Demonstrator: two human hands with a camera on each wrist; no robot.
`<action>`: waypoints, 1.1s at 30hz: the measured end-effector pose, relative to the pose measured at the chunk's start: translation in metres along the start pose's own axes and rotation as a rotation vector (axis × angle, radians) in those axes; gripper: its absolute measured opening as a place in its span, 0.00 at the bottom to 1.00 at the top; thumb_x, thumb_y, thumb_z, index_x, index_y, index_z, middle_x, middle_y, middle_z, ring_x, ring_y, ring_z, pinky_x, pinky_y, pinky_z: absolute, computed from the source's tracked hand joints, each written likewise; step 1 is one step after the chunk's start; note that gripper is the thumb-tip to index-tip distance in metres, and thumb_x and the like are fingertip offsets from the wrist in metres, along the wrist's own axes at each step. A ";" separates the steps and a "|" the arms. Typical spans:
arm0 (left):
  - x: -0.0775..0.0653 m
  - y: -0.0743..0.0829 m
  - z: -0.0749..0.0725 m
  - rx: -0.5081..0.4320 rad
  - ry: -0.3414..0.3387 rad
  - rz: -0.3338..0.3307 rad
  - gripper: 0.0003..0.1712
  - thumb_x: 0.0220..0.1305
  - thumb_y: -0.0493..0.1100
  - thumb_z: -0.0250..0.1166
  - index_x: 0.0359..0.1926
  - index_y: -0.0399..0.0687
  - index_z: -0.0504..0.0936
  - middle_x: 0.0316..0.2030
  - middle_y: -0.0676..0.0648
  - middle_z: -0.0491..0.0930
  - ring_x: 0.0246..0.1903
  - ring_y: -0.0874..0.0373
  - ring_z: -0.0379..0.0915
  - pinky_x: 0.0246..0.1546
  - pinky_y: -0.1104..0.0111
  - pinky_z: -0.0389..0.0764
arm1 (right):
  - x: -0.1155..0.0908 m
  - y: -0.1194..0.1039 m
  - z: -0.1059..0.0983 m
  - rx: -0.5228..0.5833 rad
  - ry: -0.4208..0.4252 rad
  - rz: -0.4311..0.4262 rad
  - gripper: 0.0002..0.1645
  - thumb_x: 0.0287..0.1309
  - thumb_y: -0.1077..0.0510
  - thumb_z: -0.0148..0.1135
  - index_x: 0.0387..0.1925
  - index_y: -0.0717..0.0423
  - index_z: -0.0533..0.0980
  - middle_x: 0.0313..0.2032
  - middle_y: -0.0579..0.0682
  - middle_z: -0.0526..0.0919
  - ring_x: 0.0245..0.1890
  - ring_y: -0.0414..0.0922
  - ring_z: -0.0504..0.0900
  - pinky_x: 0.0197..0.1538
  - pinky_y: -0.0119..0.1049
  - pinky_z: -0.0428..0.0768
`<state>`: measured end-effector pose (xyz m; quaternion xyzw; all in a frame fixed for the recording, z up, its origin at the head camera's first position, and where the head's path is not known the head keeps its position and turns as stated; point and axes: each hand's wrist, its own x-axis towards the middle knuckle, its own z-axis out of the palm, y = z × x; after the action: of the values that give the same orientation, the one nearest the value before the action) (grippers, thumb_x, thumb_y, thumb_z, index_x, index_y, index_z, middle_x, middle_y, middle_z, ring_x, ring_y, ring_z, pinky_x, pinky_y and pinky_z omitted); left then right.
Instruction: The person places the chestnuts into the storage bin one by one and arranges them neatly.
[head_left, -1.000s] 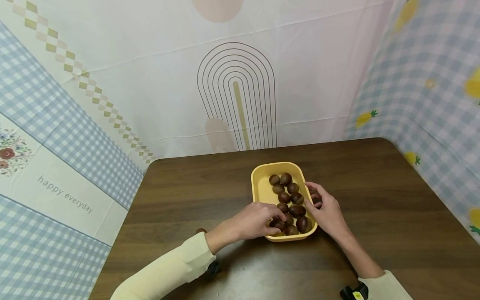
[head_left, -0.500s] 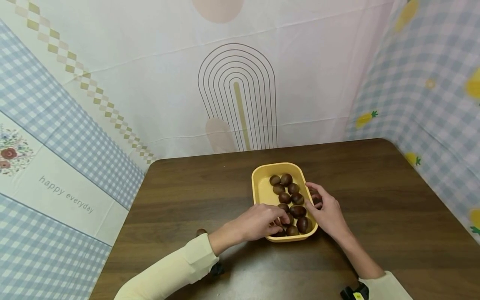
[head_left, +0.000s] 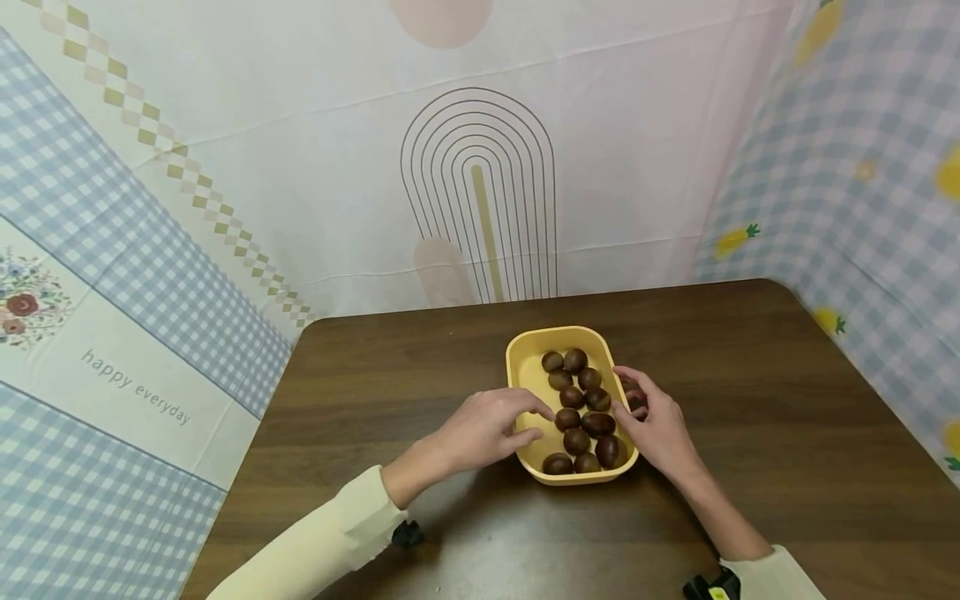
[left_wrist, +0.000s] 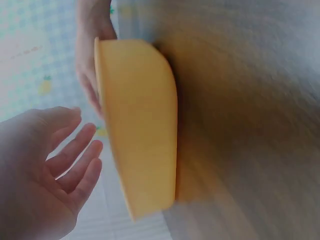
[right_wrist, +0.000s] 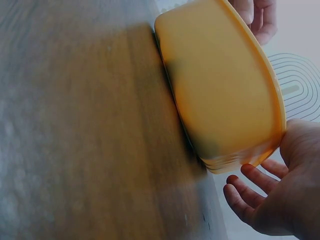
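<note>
A yellow rectangular box [head_left: 526, 454] on the table holds several brown chestnuts [head_left: 597, 424], mostly along its right side and near end. My left hand [head_left: 483, 429] is over the box's left rim, its fingers spread and loosely bent around nothing. One fingertip is close to a chestnut; whether it touches cannot be told. At the right wall my right hand [head_left: 657, 425] holds the box, thumb at the rim and fingers outside. The right wrist view shows those fingers [right_wrist: 255, 185] bent by the box's corner, the thumb hidden. In the left wrist view, the left hand [left_wrist: 47, 170] is apart from the outer wall.
The brown wooden table [head_left: 360, 375] extends around the box. A pale printed cloth [head_left: 337, 183] hangs behind it, with checked cloths at both sides. Dark wrist devices [head_left: 708, 586] sit on both forearms.
My left hand has drawn back leftward from the chestnuts, its fingers wider apart. A chestnut by the near left corner has shifted toward the near wall. My right hand stays at the rim.
</note>
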<state>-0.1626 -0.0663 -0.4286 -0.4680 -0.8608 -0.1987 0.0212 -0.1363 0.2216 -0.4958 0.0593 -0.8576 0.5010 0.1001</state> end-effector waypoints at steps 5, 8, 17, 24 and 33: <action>-0.018 -0.012 -0.014 -0.064 0.106 -0.039 0.15 0.71 0.41 0.72 0.57 0.51 0.86 0.53 0.54 0.87 0.53 0.59 0.83 0.55 0.61 0.82 | 0.000 0.001 0.000 0.000 -0.001 -0.005 0.31 0.69 0.69 0.65 0.71 0.61 0.72 0.58 0.64 0.83 0.47 0.54 0.83 0.40 0.29 0.81; -0.032 -0.018 -0.022 -0.100 0.143 -0.087 0.16 0.72 0.41 0.72 0.59 0.51 0.85 0.55 0.54 0.87 0.58 0.59 0.82 0.59 0.59 0.81 | 0.000 0.001 0.000 0.001 0.002 -0.006 0.31 0.69 0.69 0.65 0.71 0.61 0.73 0.57 0.64 0.83 0.47 0.54 0.83 0.40 0.29 0.81; -0.077 -0.034 -0.035 -0.200 0.231 -0.234 0.18 0.69 0.38 0.74 0.59 0.48 0.86 0.54 0.54 0.86 0.53 0.55 0.84 0.53 0.52 0.85 | 0.000 0.002 0.001 0.003 0.005 -0.012 0.31 0.68 0.69 0.65 0.71 0.61 0.73 0.57 0.65 0.83 0.44 0.54 0.84 0.38 0.29 0.81; -0.113 -0.045 -0.032 -0.204 0.253 -0.323 0.20 0.67 0.37 0.75 0.59 0.50 0.86 0.53 0.52 0.87 0.50 0.51 0.84 0.52 0.55 0.85 | 0.001 0.002 0.001 -0.002 0.011 -0.034 0.31 0.68 0.70 0.65 0.71 0.62 0.73 0.59 0.65 0.82 0.46 0.55 0.84 0.38 0.28 0.81; -0.151 -0.053 -0.017 -0.245 0.249 -0.445 0.20 0.67 0.36 0.75 0.59 0.43 0.85 0.54 0.51 0.87 0.53 0.54 0.84 0.52 0.50 0.84 | 0.001 0.002 0.000 0.005 0.007 -0.019 0.30 0.69 0.69 0.66 0.71 0.61 0.72 0.61 0.64 0.81 0.49 0.55 0.83 0.40 0.26 0.79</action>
<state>-0.1233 -0.2182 -0.4641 -0.2387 -0.9028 -0.3568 0.0259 -0.1377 0.2225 -0.4979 0.0661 -0.8554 0.5024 0.1077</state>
